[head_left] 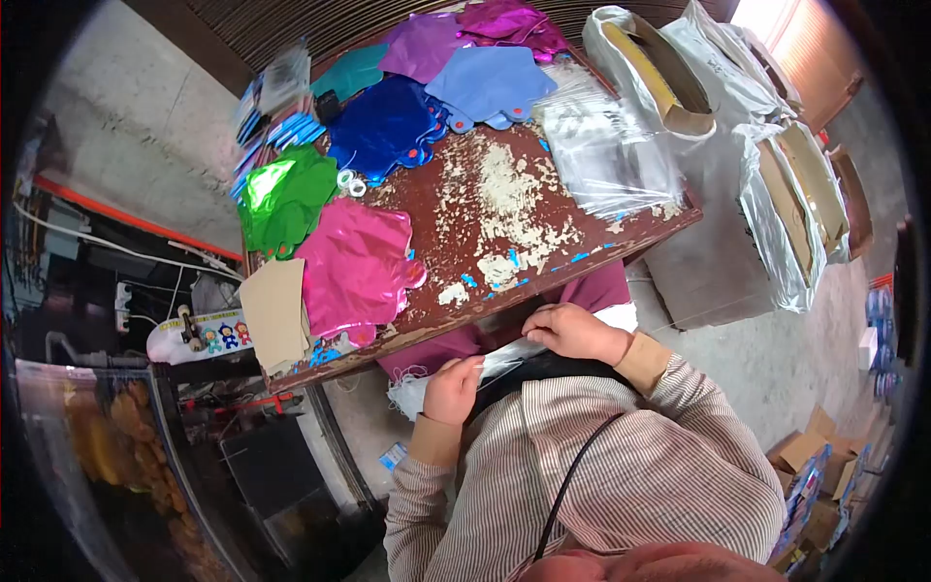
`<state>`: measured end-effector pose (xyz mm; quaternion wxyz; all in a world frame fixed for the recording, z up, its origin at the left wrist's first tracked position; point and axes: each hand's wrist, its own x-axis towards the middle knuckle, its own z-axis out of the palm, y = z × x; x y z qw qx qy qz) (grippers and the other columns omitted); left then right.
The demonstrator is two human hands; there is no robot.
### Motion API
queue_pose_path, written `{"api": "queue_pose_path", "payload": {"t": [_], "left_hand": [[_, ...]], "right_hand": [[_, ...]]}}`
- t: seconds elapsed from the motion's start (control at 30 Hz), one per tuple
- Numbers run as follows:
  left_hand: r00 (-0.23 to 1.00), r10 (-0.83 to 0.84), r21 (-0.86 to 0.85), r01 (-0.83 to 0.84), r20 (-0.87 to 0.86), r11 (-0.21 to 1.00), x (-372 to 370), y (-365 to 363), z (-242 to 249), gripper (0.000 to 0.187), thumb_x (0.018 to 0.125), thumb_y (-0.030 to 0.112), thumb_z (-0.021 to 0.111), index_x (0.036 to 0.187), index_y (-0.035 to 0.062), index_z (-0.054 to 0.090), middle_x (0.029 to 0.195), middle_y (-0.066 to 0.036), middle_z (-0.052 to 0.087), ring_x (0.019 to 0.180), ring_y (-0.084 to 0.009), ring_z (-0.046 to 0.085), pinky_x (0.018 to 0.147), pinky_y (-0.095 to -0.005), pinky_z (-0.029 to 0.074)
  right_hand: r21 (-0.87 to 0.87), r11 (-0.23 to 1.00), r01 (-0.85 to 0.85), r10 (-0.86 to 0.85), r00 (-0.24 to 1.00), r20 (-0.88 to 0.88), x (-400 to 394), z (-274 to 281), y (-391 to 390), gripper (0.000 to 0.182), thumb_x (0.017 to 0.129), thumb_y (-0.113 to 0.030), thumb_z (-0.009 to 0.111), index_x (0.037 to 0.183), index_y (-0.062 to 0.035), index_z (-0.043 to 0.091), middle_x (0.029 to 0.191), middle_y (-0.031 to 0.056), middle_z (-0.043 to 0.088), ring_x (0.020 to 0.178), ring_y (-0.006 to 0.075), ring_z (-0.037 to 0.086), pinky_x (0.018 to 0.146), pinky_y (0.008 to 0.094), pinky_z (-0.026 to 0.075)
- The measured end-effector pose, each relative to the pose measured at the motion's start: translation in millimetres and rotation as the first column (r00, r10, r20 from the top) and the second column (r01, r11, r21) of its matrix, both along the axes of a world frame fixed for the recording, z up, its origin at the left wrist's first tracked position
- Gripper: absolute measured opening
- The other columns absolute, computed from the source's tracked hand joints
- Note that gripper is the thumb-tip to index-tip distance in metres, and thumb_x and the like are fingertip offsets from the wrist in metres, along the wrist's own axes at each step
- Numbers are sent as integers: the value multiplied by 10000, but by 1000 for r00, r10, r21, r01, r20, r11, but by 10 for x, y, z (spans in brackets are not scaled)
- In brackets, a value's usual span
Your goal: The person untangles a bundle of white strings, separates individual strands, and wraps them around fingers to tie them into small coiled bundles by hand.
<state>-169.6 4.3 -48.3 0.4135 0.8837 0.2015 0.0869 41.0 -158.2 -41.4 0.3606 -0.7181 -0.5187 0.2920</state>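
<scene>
Head view, table [441, 247] as landmark: what is nearest?
"Just before its near edge, white thready material [509, 359]. Left hand [452, 391]: fingers curled closed, pinching it. Right hand [579, 333]: partly curled, against it; cannot tell how firmly it grips."
"On the table?"
"Near-left corner: brown card [273, 315] beside pink foil pieces [357, 267]. Right side: clear plastic sleeves [603, 160]. Far edge: magenta foil pieces [514, 27]."
"Off it?"
"Right of the table: plastic-wrapped cartons [787, 204]."
</scene>
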Motion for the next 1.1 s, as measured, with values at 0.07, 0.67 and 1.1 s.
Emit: {"api": "queue_pose_path", "payload": {"t": [0.07,0.67,1.1], "left_hand": [[999,30,-61,-31,-11,998,123,46,218,201,871,126,605,1037,61,696,857,-84,674,724,-234,608,654,-306,476],[963,198,-259,-146,185,955,938,591,1838,277,891,40,564,1144,32,675,817,5,599,671,-72,473,601,-181,375],[894,159,-384,16,420,923,1519,1199,2849,267,950,145,552,1152,5,658,701,27,568,570,-19,397,501,-141,287]], "right_hand": [[22,1000,20,-19,999,-34,29,123,18,156,856,-110,572,952,-27,664,922,113,673,800,317,623,752,366,493],[292,956,-36,116,958,-263,383,1177,561,198,937,-123,546,1064,-24,662,907,70,686,750,160,604,692,276,483],[489,867,-96,364,793,-489,574,2693,1046,166,949,-114,559,999,-14,681,833,33,681,679,55,562,604,168,437]]}}
